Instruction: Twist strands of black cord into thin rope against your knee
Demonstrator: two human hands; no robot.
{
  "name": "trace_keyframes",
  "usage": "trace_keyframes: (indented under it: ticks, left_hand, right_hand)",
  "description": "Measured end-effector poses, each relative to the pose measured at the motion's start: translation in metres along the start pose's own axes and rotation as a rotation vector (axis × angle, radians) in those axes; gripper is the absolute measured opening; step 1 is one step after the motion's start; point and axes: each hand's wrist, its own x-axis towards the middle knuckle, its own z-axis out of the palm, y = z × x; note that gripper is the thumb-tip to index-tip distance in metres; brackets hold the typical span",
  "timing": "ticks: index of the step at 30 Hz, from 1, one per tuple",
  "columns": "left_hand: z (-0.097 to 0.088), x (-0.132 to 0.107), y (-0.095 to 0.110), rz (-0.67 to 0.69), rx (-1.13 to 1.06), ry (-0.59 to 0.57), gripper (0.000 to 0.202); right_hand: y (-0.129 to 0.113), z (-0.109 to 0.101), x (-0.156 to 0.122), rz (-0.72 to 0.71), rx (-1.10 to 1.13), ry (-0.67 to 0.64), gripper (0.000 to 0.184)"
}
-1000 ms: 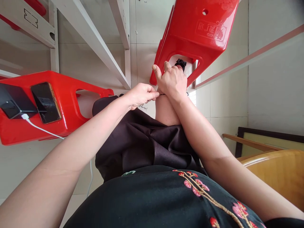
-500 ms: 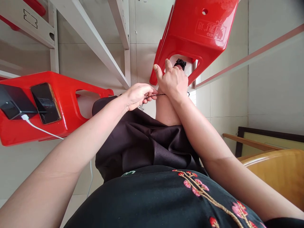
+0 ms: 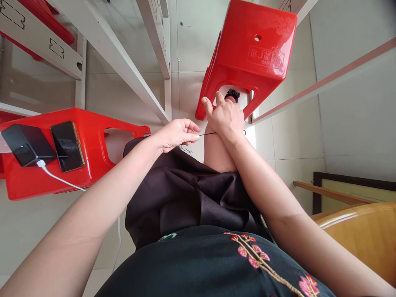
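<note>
My left hand point(image 3: 177, 134) pinches the end of a thin black cord point(image 3: 208, 133) that runs taut to my right hand point(image 3: 225, 118). My right hand is closed in a loose fist above my bare knee point(image 3: 216, 152), thumb and forefinger raised, with a dark bunched thing point(image 3: 232, 95) showing just beyond its fingers. What that hand grips is hidden. Both hands hover over my lap, which is covered by black cloth point(image 3: 185, 189).
A red plastic stool point(image 3: 253, 57) stands just beyond my right hand. Another red stool point(image 3: 93, 140) at the left carries a phone point(image 3: 67, 146) and a black device point(image 3: 27, 144) with a white cable point(image 3: 62, 180). White table legs cross the tiled floor. A wooden chair point(image 3: 359, 231) is at the right.
My left hand has drawn slightly left, away from my right hand, so more of the black cord shows between them. The view has tilted a little; the stools sit lower in the picture.
</note>
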Motion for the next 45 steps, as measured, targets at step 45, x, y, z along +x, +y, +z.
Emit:
trace_keyframes:
  ticks: [45]
  left_hand:
    - [0.035, 0.014, 0.012, 0.117, 0.154, 0.024, 0.005]
  right_hand:
    - [0.006, -0.007, 0.006, 0.019, 0.16, 0.016, 0.077]
